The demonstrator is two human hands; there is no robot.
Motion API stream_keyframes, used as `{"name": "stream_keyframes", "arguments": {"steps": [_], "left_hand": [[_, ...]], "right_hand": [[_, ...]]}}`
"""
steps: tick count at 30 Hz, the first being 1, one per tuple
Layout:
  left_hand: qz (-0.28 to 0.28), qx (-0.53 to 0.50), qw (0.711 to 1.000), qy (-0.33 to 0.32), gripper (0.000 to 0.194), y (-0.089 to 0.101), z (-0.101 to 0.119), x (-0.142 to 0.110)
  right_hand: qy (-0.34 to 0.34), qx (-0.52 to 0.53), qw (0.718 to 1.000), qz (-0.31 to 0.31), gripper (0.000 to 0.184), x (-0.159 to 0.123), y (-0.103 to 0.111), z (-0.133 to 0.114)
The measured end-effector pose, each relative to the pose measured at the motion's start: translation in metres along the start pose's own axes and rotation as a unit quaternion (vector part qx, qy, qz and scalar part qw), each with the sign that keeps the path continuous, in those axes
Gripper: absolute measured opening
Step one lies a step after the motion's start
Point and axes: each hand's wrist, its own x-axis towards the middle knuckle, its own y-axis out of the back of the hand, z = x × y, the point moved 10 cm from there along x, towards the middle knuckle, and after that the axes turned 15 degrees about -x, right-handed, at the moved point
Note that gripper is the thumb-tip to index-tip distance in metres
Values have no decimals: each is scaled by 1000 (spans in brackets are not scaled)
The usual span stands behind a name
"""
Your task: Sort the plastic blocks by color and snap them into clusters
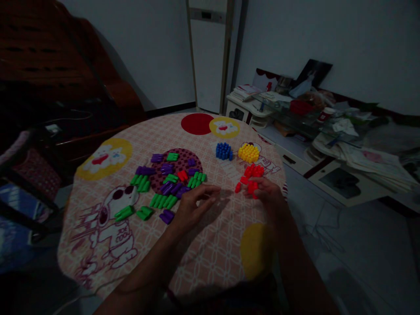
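Note:
My left hand (197,203) hovers above the table's middle, fingers stretched forward and thumb apart, holding nothing. Close by on its left lie small purple plastic pieces (167,216) and green plastic pieces (163,201), many in joined rows. My right hand (269,192) is closed at the right side, its fingertips curled on red plastic pieces (252,189). More red pieces (253,170) stand grouped just beyond those fingers. Behind them are a tight cluster of yellow pieces (248,153) and another of blue pieces (223,151). One small red block (182,176) lies among the purple and green ones.
A patterned cloth covers the round table (210,258). Beyond its right edge, a low cabinet (341,179) carries papers, bags and a cup (325,114). A wooden bench (108,87) and a chair (29,175) stand at left. A tall white unit (210,61) stands behind.

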Motion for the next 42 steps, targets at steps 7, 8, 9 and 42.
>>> {"name": "stream_keyframes", "arguments": {"steps": [7, 8, 9, 42], "left_hand": [[28, -64, 995, 66, 27, 7, -24, -3], [29, -67, 995, 69, 27, 6, -25, -3], [29, -69, 995, 72, 27, 6, -27, -4], [60, -107, 984, 131, 29, 8, -46, -6]], "right_hand": [[54, -86, 955, 279, 47, 22, 104, 12], [55, -99, 953, 282, 47, 25, 107, 17], [58, -113, 950, 284, 47, 28, 109, 21], [88, -375, 879, 280, 49, 44, 106, 24]]}}
